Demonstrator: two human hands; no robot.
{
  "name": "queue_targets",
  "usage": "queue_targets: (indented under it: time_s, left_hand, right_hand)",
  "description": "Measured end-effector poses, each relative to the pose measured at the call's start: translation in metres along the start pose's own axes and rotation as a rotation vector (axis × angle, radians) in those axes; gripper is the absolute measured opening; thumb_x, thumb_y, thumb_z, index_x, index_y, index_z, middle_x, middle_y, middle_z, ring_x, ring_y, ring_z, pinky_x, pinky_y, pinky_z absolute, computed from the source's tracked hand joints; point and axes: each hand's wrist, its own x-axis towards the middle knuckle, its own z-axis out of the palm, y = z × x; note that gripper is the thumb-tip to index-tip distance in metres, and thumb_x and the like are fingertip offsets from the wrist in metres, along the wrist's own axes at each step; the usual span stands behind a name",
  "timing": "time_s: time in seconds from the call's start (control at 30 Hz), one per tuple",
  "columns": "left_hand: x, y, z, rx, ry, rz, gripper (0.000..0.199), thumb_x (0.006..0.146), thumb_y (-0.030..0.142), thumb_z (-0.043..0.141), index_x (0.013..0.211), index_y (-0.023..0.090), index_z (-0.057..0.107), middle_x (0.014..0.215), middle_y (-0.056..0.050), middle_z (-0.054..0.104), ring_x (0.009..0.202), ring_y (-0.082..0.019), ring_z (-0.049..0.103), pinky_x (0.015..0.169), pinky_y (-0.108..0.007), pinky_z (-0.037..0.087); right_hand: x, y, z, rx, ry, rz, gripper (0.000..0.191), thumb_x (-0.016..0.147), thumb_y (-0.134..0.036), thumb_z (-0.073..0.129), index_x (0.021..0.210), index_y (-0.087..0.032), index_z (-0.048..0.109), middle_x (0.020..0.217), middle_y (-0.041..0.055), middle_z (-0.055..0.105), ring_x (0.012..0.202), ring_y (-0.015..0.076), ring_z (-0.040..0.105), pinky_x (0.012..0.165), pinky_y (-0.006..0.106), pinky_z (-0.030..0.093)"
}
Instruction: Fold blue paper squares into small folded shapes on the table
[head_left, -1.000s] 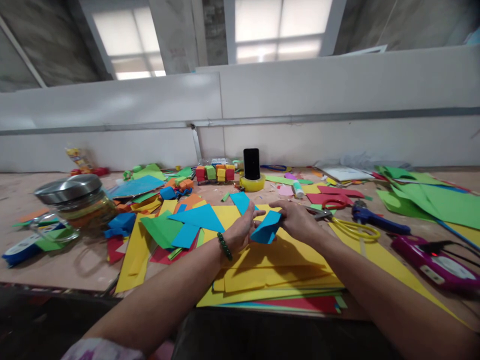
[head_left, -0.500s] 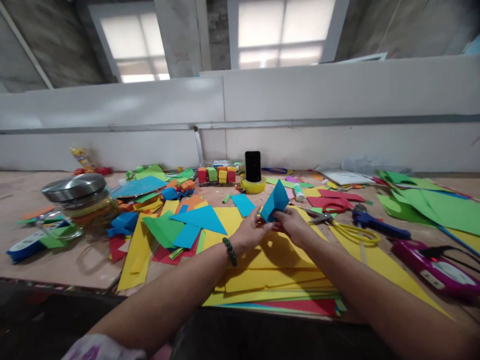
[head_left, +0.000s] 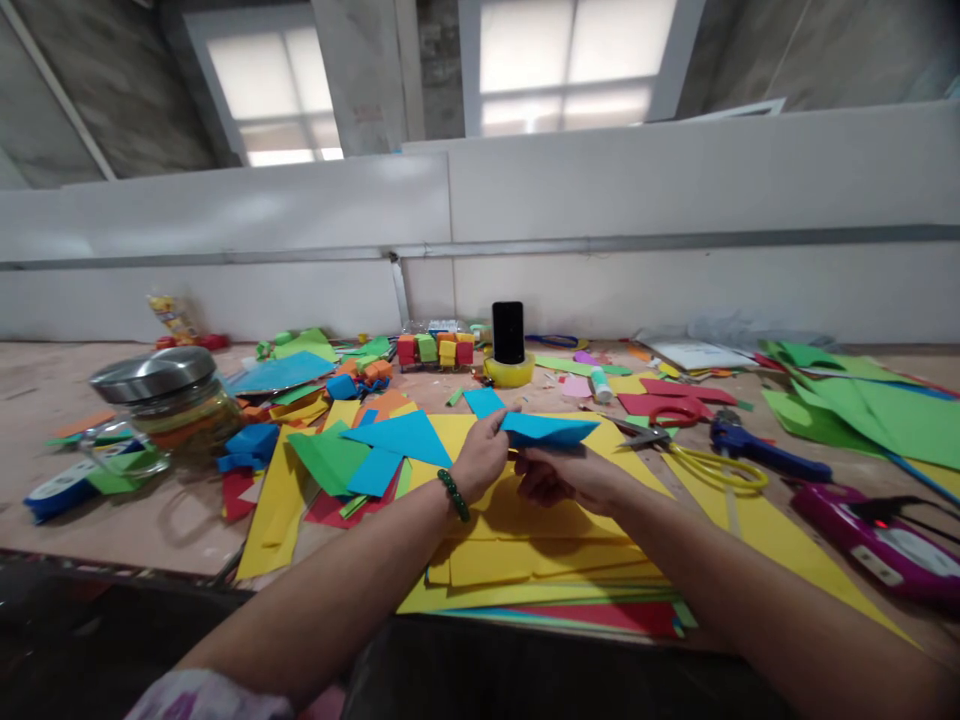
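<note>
A folded piece of blue paper (head_left: 549,430) is held between my two hands, over the yellow sheets (head_left: 525,565). My left hand (head_left: 484,455) pinches its left end, thumb on top. Underneath, the curled fingers of my right hand (head_left: 559,475) are closed at its lower side; the paper partly hides how they grip. Left of my hands lie blue paper pieces (head_left: 405,437) and green paper (head_left: 330,460). To the right are scissors with yellow handles (head_left: 720,470) and scissors with red handles (head_left: 671,412).
A lidded glass jar (head_left: 176,410) stands at the left, near blue paper cubes (head_left: 251,445). A phone (head_left: 508,332) stands upright in a yellow tape roll (head_left: 510,372). A blue-handled tool (head_left: 769,450), a magenta device (head_left: 874,535) and green sheets (head_left: 885,410) lie right.
The blue paper has turned from standing upright to lying nearly flat between my hands. My right hand has moved slightly lower, beneath it.
</note>
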Motion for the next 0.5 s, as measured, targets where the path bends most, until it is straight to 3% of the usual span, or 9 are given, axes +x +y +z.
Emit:
queue_targets:
  time_s: [0.1,0.17,0.27,0.37,0.43,0.5]
  left_hand:
    - [0.001,0.002,-0.007,0.131,0.082,-0.004,0.049,0.077,0.013,0.048,0.125,0.017,0.059,0.088,-0.005,0.066,0.061,-0.013,0.054,0.058,-0.023,0.046]
    - [0.002,0.002,-0.011,0.161,0.101,-0.034,0.060,0.075,0.012,0.050,0.135,0.017,0.052,0.093,-0.007,0.066,0.058,-0.013,0.054,0.056,-0.023,0.045]
    - [0.001,0.002,-0.013,0.194,0.073,-0.095,0.070,0.075,0.013,0.052,0.144,0.015,0.041,0.102,-0.010,0.066,0.051,-0.011,0.056,0.051,-0.024,0.045]
    - [-0.003,0.002,-0.011,0.230,0.028,-0.149,0.066,0.075,0.018,0.052,0.141,0.013,0.044,0.122,-0.016,0.060,0.047,-0.012,0.058,0.047,-0.027,0.046]
    - [-0.006,0.004,-0.008,0.257,-0.005,-0.175,0.060,0.077,0.020,0.050,0.137,0.013,0.049,0.122,-0.015,0.061,0.047,-0.013,0.058,0.045,-0.026,0.046]
    - [-0.009,0.008,-0.005,0.289,-0.057,-0.184,0.049,0.078,0.020,0.047,0.126,0.013,0.058,0.105,-0.012,0.067,0.048,-0.013,0.059,0.043,-0.023,0.044]
  right_hand:
    - [-0.006,-0.006,-0.023,-0.090,-0.124,0.032,0.028,0.079,-0.044,0.065,0.074,-0.017,0.070,0.068,0.0090,0.073,0.055,0.0172,0.067,0.053,0.027,0.051]
    - [-0.008,-0.010,-0.044,-0.256,-0.151,-0.033,0.030,0.071,-0.045,0.074,0.082,-0.017,0.071,0.079,0.0084,0.075,0.061,0.0167,0.068,0.056,0.026,0.053]
    - [-0.007,-0.014,-0.069,-0.281,0.034,-0.323,0.050,0.070,-0.047,0.073,0.111,-0.019,0.067,0.104,0.0118,0.072,0.087,0.0215,0.070,0.071,0.031,0.056]
    - [-0.003,-0.011,-0.073,-0.320,0.177,-0.540,0.059,0.069,-0.045,0.073,0.121,-0.020,0.062,0.124,0.0132,0.064,0.099,0.0244,0.067,0.079,0.036,0.056]
    - [0.002,-0.007,-0.068,-0.407,0.193,-0.579,0.048,0.069,-0.041,0.073,0.113,-0.020,0.068,0.113,0.0102,0.069,0.089,0.0226,0.067,0.073,0.033,0.055]
    - [0.006,-0.003,-0.065,-0.509,0.180,-0.571,0.029,0.072,-0.036,0.068,0.093,-0.017,0.073,0.085,0.0046,0.071,0.072,0.0178,0.064,0.062,0.028,0.050]
